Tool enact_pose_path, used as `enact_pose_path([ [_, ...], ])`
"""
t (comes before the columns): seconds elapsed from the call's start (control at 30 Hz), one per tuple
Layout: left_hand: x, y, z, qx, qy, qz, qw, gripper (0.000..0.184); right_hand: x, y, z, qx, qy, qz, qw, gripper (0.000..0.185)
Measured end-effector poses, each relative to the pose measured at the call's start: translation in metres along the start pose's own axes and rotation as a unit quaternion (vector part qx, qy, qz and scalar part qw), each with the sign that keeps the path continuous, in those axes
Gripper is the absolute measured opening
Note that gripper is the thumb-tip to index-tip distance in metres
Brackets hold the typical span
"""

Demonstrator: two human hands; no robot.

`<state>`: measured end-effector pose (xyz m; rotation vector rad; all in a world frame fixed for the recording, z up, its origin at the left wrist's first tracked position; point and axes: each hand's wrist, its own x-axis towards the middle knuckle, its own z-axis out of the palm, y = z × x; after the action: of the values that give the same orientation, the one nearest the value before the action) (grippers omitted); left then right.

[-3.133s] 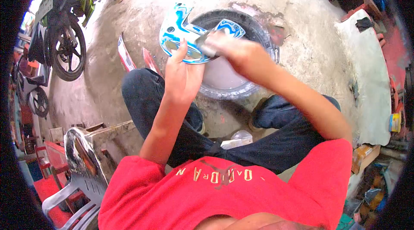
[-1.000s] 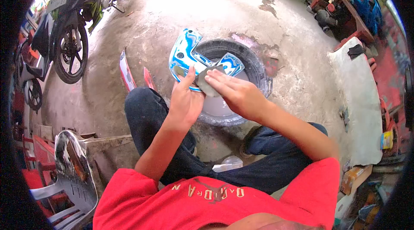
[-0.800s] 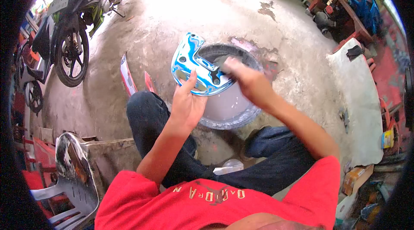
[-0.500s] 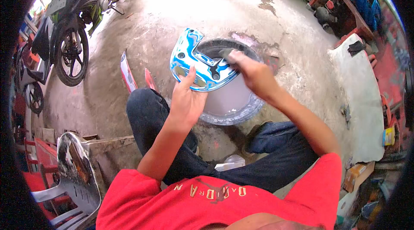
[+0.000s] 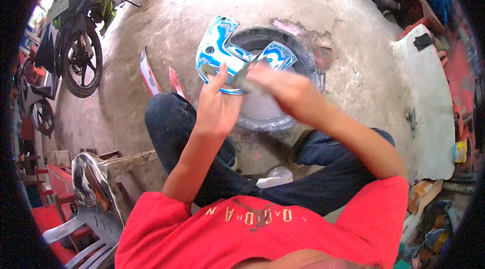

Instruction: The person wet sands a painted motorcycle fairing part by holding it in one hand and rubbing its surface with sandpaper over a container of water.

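A curved blue-and-white panel (image 5: 217, 42) is tilted over a round black tub (image 5: 303, 52) of cloudy liquid. My left hand (image 5: 218, 105) grips the panel's lower edge, its thumb on the upper face and its fingers underneath. Pressed against the panel's middle, a grey sheet (image 5: 245, 80) lies under the closed fingers of my right hand (image 5: 285, 90). Motion blurs the right fingers. The sheet covers part of the panel, whose far right end sticks out beyond the hand.
Two red-and-white pieces (image 5: 147, 73) lie on the floor left of the tub. A motorcycle (image 5: 81, 42) stands at upper left, a plastic chair (image 5: 98, 218) at lower left. On the right are a pale panel (image 5: 434, 102) and a cardboard box (image 5: 423, 196).
My right hand has moved with the grey sheet from the panel's right part back toward its middle. The left hand keeps its hold. The head view has tilted downward.
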<state>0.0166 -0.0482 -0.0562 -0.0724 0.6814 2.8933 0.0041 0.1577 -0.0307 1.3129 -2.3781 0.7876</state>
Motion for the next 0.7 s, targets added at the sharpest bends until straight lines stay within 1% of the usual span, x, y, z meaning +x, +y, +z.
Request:
enact_pose_path([
  [0.03, -0.001, -0.002, 0.007, 0.003, -0.003, 0.015, 1.000, 0.031, -0.001, 0.018, -0.002, 0.001, 0.006, 0.061, 0.998, 0.047],
  [0.07, -0.002, -0.003, 0.011, 0.004, -0.007, 0.031, 0.999, 0.030, -0.005, 0.040, -0.002, -0.020, 0.027, 0.081, 0.996, 0.045],
  [0.13, -0.004, -0.004, 0.013, -0.003, -0.007, 0.030, 1.000, 0.029, -0.004, 0.040, -0.004, -0.039, 0.028, 0.128, 0.991, 0.044],
  [0.2, -0.001, -0.005, 0.011, -0.009, -0.010, 0.019, 1.000, 0.029, -0.006, 0.007, 0.002, -0.043, 0.008, 0.063, 0.997, 0.044],
  [0.23, -0.001, -0.004, 0.006, -0.007, -0.009, 0.003, 1.000, 0.030, 0.000, -0.013, -0.004, -0.013, -0.009, 0.015, 1.000, 0.045],
  [0.27, 0.000, -0.003, 0.000, -0.002, -0.008, -0.015, 1.000, 0.030, -0.001, -0.010, -0.004, -0.016, -0.006, 0.021, 1.000, 0.045],
  [0.3, 0.002, -0.002, -0.004, -0.021, -0.039, -0.032, 0.999, 0.032, -0.002, -0.004, -0.005, -0.018, -0.002, 0.029, 0.999, 0.045],
  [0.33, -0.001, -0.003, 0.000, -0.016, -0.023, -0.016, 0.999, 0.032, -0.004, 0.005, -0.008, -0.022, 0.002, 0.039, 0.999, 0.046],
  [0.4, -0.004, -0.006, 0.014, -0.011, 0.001, 0.019, 1.000, 0.033, -0.005, 0.036, -0.008, -0.025, 0.047, 0.145, 0.988, 0.046],
  [0.43, -0.004, -0.005, 0.013, -0.010, 0.018, 0.011, 1.000, 0.033, -0.009, 0.034, -0.008, -0.040, 0.040, 0.131, 0.990, 0.047],
  [0.47, -0.003, -0.004, 0.012, -0.002, 0.003, 0.004, 1.000, 0.033, -0.010, 0.031, -0.007, -0.057, 0.033, 0.114, 0.991, 0.047],
  [0.53, -0.002, -0.004, 0.010, 0.011, -0.023, -0.007, 1.000, 0.034, -0.008, -0.007, -0.001, -0.021, 0.013, 0.040, 0.999, 0.047],
  [0.57, -0.001, -0.005, 0.008, 0.004, -0.016, -0.010, 1.000, 0.034, -0.004, -0.022, -0.005, -0.005, -0.017, 0.005, 1.000, 0.046],
  [0.67, -0.002, -0.005, 0.008, -0.003, 0.000, -0.013, 1.000, 0.032, -0.007, 0.008, -0.006, -0.011, 0.017, 0.064, 0.998, 0.044],
  [0.7, -0.003, -0.006, 0.014, -0.001, 0.002, -0.006, 1.000, 0.032, -0.005, 0.022, -0.008, -0.040, 0.022, 0.114, 0.992, 0.045],
])
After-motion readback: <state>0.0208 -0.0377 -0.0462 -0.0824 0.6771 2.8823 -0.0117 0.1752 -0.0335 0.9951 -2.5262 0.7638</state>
